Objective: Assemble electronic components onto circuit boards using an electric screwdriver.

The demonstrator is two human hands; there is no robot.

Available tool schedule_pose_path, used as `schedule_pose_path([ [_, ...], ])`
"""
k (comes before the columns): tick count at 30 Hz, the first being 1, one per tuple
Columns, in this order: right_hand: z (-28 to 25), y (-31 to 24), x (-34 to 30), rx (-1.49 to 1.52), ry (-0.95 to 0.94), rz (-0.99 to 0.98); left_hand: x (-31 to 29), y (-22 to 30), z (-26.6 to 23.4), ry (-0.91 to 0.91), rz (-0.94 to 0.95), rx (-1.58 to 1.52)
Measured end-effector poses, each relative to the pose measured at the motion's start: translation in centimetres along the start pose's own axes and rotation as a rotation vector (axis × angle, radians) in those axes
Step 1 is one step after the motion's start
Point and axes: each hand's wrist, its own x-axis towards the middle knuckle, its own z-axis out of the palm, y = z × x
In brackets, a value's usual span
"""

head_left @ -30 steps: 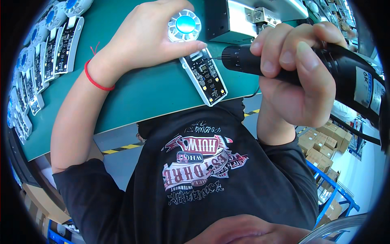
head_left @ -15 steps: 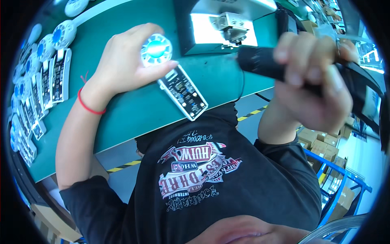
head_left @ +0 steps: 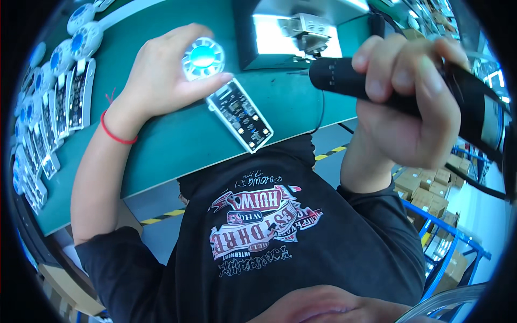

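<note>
While left hand [head_left: 161, 78] curls round device [head_left: 242, 117], right hand [head_left: 409, 105] wraps black screwdriver [head_left: 335, 78]

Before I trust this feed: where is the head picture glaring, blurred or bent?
Head view: glare whites out the panel around the metal fixture; head view: that fixture and the driver bit look smeared; head view: the table edge bows.

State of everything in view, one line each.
Left hand: closed around the device's round head
White device: held, circuit board exposed
Right hand: closed on screwdriver
Black screwdriver: gripped, bit off the device
Units at left: lined up, several boards exposed
Cardboard boxes: stacked
</note>
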Motion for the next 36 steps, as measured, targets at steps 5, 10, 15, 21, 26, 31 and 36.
schedule_pose_path([
  [5, 3.4, 0.3, -1.0, 0.133, -0.015, 0.04, 0.0, 0.5, 0.1, 0.019, 0.043, 0.006],
  [10, 5.2, 1.0, -1.3, 0.218, -0.031, 0.07, 0.4, 0.1, 0.7, 0.048, 0.056, -0.053],
  [15, 5.8, 1.3, -1.5, 0.261, -0.053, 0.099, 0.4, 0.2, 1.0, 0.065, 0.06, -0.105],
  [21, 5.5, 0.6, -2.2, 0.314, -0.059, 0.133, 0.5, 0.4, 1.0, 0.057, 0.045, -0.134],
  [26, 5.7, 1.4, -2.4, 0.359, -0.062, 0.155, 0.6, 0.6, 0.9, 0.027, 0.005, -0.157],
  [31, 5.6, 2.7, -2.4, 0.392, -0.063, 0.177, 0.9, 0.7, 0.9, 0.0, -0.02, -0.155],
  [36, 4.9, 2.5, -1.9, 0.399, -0.057, 0.152, 0.4, 0.3, 0.3, -0.002, 0.056, 0.032],
])
